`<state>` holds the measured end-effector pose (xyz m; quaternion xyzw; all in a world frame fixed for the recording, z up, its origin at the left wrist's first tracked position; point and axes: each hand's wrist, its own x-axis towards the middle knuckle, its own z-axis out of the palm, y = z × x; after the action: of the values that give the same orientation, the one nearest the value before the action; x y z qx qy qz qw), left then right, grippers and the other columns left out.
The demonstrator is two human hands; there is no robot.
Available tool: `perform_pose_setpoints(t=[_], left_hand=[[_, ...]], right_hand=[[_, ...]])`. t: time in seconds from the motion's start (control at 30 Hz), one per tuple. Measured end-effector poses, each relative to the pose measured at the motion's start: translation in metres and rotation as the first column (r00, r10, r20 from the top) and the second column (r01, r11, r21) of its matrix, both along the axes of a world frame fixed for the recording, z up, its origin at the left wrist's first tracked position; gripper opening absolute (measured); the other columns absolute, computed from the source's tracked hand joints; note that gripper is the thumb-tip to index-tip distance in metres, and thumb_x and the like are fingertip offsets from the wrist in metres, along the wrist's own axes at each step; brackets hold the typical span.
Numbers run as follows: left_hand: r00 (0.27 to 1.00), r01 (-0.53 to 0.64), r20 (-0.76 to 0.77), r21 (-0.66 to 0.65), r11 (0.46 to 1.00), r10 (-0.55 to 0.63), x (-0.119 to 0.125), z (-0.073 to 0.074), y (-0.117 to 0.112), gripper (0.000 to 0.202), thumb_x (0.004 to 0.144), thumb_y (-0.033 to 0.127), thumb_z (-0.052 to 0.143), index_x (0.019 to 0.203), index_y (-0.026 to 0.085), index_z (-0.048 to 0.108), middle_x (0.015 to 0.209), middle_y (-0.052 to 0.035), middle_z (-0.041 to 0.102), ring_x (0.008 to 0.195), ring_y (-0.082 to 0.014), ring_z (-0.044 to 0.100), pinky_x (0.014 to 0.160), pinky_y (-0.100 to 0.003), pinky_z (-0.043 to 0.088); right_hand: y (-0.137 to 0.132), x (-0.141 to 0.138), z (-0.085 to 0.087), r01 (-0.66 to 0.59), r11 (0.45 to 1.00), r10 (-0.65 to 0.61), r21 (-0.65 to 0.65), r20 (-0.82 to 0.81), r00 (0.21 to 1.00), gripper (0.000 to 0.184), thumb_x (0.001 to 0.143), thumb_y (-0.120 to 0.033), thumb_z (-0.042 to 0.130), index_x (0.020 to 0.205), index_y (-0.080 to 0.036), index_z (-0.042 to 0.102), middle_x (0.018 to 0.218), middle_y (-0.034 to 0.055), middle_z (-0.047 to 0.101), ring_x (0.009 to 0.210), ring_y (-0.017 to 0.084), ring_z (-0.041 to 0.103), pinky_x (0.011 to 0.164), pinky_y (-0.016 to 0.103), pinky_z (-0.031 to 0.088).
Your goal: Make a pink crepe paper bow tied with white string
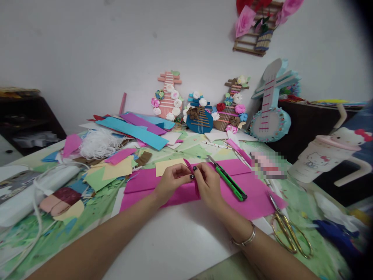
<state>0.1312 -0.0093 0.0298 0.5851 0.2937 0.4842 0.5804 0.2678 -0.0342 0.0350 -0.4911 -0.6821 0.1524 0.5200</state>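
Observation:
My left hand (170, 182) and my right hand (208, 184) meet over a magenta sheet (253, 190) lying on the white board (175, 241). Both hands pinch a small folded strip of magenta paper (192, 173) between thumb and fingers, held upright between them. A green utility knife (230, 181) lies on the sheet just right of my right hand. My right wrist wears a silver bangle (246, 239).
Gold-handled scissors (288, 229) lie at the right. Coloured paper scraps (113, 169), white string (97, 144) and blue and purple sheets (131, 130) cover the left. Guitar-shaped crafts (199, 112) stand against the wall. A white cartoon-cat cup (320, 155) stands far right.

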Motion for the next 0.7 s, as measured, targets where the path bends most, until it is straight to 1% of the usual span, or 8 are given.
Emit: perform_pose_setpoints(t=[0.2, 0.33, 0.43, 0.5, 0.53, 0.57, 0.63, 0.7], left_hand=[[0.998, -0.037, 0.042, -0.051, 0.998, 0.039, 0.001, 0.000, 0.001, 0.028, 0.065, 0.030, 0.076, 0.072, 0.011, 0.056, 0.069, 0.0001, 0.056, 0.066, -0.0107, 0.055, 0.064, -0.024, 0.045], [0.997, -0.014, 0.069, -0.123, 0.992, 0.022, -0.002, 0.000, 0.002, 0.024, 0.067, 0.027, 0.073, 0.076, 0.013, 0.056, 0.069, 0.0000, 0.058, 0.063, -0.0125, 0.058, 0.061, -0.026, 0.047], [0.996, -0.082, 0.025, -0.149, 0.985, 0.086, -0.006, 0.000, 0.006, 0.023, 0.063, 0.023, 0.073, 0.077, 0.014, 0.057, 0.071, 0.0009, 0.057, 0.062, -0.0107, 0.056, 0.056, -0.022, 0.044], [0.991, -0.132, -0.025, -0.108, 0.985, 0.131, -0.009, 0.002, 0.010, 0.022, 0.062, 0.022, 0.072, 0.075, 0.014, 0.058, 0.072, 0.0005, 0.058, 0.065, -0.0106, 0.056, 0.058, -0.021, 0.044], [0.987, -0.155, -0.059, -0.064, 0.986, 0.151, -0.011, 0.003, 0.012, 0.020, 0.061, 0.021, 0.072, 0.074, 0.014, 0.058, 0.072, 0.0001, 0.059, 0.066, -0.0108, 0.056, 0.060, -0.021, 0.044], [0.981, -0.168, -0.101, -0.011, 0.986, 0.166, -0.013, 0.004, 0.013, 0.018, 0.061, 0.021, 0.071, 0.074, 0.014, 0.059, 0.072, -0.0004, 0.059, 0.067, -0.0110, 0.056, 0.061, -0.022, 0.045], [0.967, -0.145, -0.196, 0.094, 0.985, 0.161, -0.016, 0.005, 0.017, 0.015, 0.063, 0.021, 0.069, 0.074, 0.013, 0.061, 0.073, -0.0018, 0.061, 0.068, -0.0118, 0.056, 0.061, -0.022, 0.045], [0.953, -0.093, -0.271, 0.172, 0.981, 0.138, -0.017, 0.003, 0.019, 0.013, 0.065, 0.020, 0.066, 0.076, 0.013, 0.063, 0.076, -0.0035, 0.063, 0.070, -0.0130, 0.058, 0.063, -0.024, 0.046]], right_hand=[[0.000, 0.001, 0.000, -0.047, 0.998, 0.049, 0.044, -0.054, 0.997, 0.024, 0.089, -0.023, 0.043, 0.071, -0.017, 0.057, 0.069, 0.0015, 0.058, 0.067, 0.014, 0.052, 0.060, 0.025, 0.037], [0.002, 0.002, -0.002, -0.133, 0.991, 0.133, 0.001, -0.124, 0.983, 0.033, 0.089, -0.028, 0.045, 0.063, -0.017, 0.060, 0.066, 0.0040, 0.060, 0.067, 0.016, 0.056, 0.061, 0.027, 0.043], [0.006, 0.005, -0.003, -0.202, 0.976, 0.172, -0.085, -0.274, 0.946, 0.023, 0.087, -0.030, 0.048, 0.076, -0.017, 0.064, 0.064, 0.0024, 0.059, 0.059, 0.015, 0.058, 0.057, 0.028, 0.048], [0.009, 0.011, -0.001, -0.183, 0.977, 0.137, -0.107, -0.340, 0.930, 0.017, 0.084, -0.028, 0.051, 0.090, -0.017, 0.063, 0.071, 0.0023, 0.061, 0.058, 0.014, 0.059, 0.057, 0.029, 0.051], [0.011, 0.014, 0.001, -0.157, 0.983, 0.119, -0.091, -0.331, 0.936, 0.019, 0.082, -0.026, 0.054, 0.099, -0.018, 0.061, 0.080, 0.0037, 0.063, 0.063, 0.015, 0.061, 0.059, 0.029, 0.052], [0.013, 0.019, 0.003, -0.137, 0.989, 0.116, -0.055, -0.289, 0.950, 0.029, 0.079, -0.022, 0.057, 0.108, -0.020, 0.059, 0.095, 0.0058, 0.063, 0.072, 0.015, 0.062, 0.064, 0.030, 0.053], [0.016, 0.027, 0.008, -0.185, 0.983, 0.184, 0.002, -0.135, 0.974, 0.052, 0.073, -0.016, 0.062, 0.123, -0.026, 0.052, 0.121, 0.0074, 0.055, 0.094, 0.017, 0.060, 0.077, 0.031, 0.053], [0.019, 0.033, 0.009, -0.284, 0.958, 0.284, -0.030, 0.003, 0.959, 0.055, 0.070, -0.011, 0.063, 0.122, -0.027, 0.055, 0.124, 0.0063, 0.055, 0.104, 0.018, 0.057, 0.087, 0.033, 0.049]])
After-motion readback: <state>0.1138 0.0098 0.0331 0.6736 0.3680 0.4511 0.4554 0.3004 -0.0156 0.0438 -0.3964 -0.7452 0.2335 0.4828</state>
